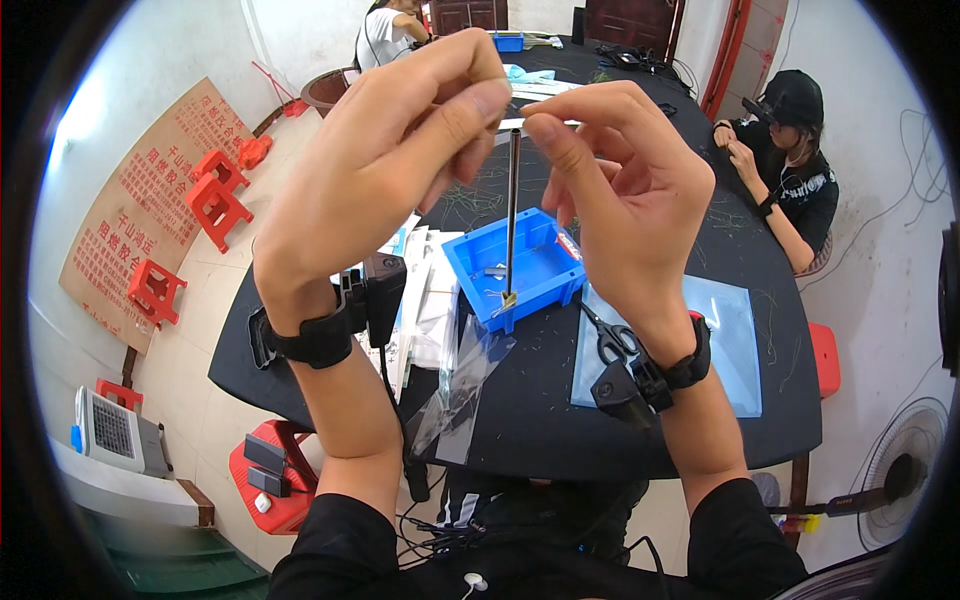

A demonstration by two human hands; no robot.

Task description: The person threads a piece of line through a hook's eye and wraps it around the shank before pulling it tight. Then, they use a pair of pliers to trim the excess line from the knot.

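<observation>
Both of my hands are raised over the table with their fingertips close together. The thumb and index finger of my left hand (400, 140) are pinched; anything between them is too small to name. My right hand (630, 170) is also pinched, beside the top of a slim, shiny dark rod (513, 210). Upright between my hands, the rod reaches down to a small yellowish-green piece (508, 299) at the near edge of a blue plastic tray (470, 262). I cannot tell whether either hand touches the rod. A few small pieces lie in the tray.
Black-handled scissors (612, 338) lie on a light-blue folder (735, 345) at right. Clear plastic sleeves (462, 400) and white papers (436, 310) are left of the tray. Green thread-like scraps dot the black tablecloth (540, 430). Another person (800, 160) sits at the right side.
</observation>
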